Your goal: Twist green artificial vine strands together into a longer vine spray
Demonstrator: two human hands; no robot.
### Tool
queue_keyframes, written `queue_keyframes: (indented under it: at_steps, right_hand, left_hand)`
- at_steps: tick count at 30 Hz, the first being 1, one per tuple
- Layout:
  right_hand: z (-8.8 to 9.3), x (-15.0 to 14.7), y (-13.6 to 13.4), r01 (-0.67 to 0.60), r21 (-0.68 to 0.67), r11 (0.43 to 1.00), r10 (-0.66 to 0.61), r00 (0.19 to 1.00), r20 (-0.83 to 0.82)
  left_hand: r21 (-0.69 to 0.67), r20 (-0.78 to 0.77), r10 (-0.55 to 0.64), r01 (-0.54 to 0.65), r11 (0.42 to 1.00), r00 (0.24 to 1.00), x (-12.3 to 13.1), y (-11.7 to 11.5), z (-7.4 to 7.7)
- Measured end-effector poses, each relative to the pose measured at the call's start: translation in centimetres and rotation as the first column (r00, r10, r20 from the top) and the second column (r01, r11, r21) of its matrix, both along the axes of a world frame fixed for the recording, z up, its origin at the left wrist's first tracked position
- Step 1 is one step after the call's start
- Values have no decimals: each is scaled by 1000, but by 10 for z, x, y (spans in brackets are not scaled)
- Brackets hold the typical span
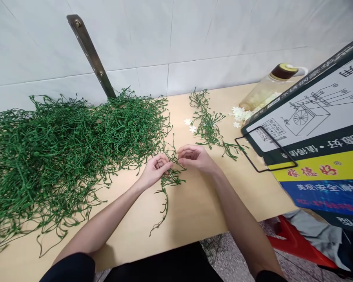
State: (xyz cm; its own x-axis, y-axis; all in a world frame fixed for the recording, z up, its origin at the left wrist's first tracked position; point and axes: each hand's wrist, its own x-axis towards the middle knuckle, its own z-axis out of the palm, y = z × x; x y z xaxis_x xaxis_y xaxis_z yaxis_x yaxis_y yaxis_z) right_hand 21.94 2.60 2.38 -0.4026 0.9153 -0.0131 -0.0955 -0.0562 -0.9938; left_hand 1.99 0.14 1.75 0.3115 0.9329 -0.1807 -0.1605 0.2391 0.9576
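In the middle of the table, my left hand (155,171) has its thumb and fingers pinched on thin green plastic flower stems (172,178). Facing it from the right, my right hand (198,158) is also closed in a pinch, at the right side of the same stems. One longer strand hangs below the hands and lies on the tabletop. To the left spreads a big tangled heap of green plastic stems (76,145). A smaller row of stems (208,127) lies beyond my right hand, beside small white plastic flowers (190,124).
A wooden table (129,239) stands against a tiled wall. A metal bracket (91,58) rises behind the heap. At right, a printed cardboard box (308,117) with a black wire handle (267,149) partly covers a clear bottle (260,92) and white flowers. A red stool (300,243) is below.
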Motion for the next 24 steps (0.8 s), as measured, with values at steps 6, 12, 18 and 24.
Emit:
queue_keyframes:
  at_steps: [6,12,18,24]
  right_hand:
    - [3,-1,-2,-46,357,933,-3,991,135]
    - [3,-4,-4,-57,392,918,-10,986,166]
    - [2,-6,-4,-15,401,916,-61,983,175]
    - [2,-9,-6,-63,444,894,-126,915,383]
  left_hand:
    - [17,-68,-95,96,995,993,-3,-1,1]
    - [20,-87,-97,99,995,991,-5,0,-3]
    - [29,-87,-100,102,994,991,-4,0,-5]
    - [61,-129,-81,89,994,988,-1,-2,-4]
